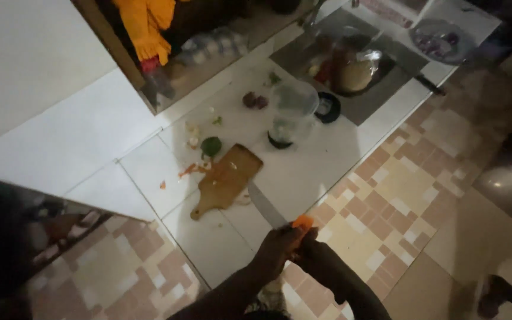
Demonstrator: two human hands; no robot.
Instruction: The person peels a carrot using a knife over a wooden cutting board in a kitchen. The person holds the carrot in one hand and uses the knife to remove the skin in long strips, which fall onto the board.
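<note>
1. Near the bottom middle of the head view, both hands meet over the edge of the white tiled counter [303, 172], where it borders the patterned floor [398, 201].
2. One hand [274, 252] is closed around the handle of a knife [266, 205]; the grey blade points up and to the left, toward the wooden cutting board [226, 178]. By its place in the picture I take this hand for the left one, but the arms come close together and I cannot be fully sure.
3. The other hand [312, 252] holds a small orange piece of vegetable [303, 222], maybe carrot; its fingers are curled tight around it, and only the top shows above them. The blade seems to touch or almost touch this piece, but the light is too dark to tell exactly.
4. My judgement about handling: the orange piece looks small, light and firm, not soft. A cut or peeled surface would be wet and a little slippery, so it is better to grip it low, at the sides, with the fingertips kept behind the edge of the blade.
5. The knife is stiff and thin; it should be held by the handle only, as it is now.
6. On the counter beyond the board lie orange scraps [189, 170], a green vegetable [211, 146], a clear jug-like container [291, 112] and a small dark lid [328, 108].
7. Farther back there is a metal sink [380, 89] with dishes inside.
</note>
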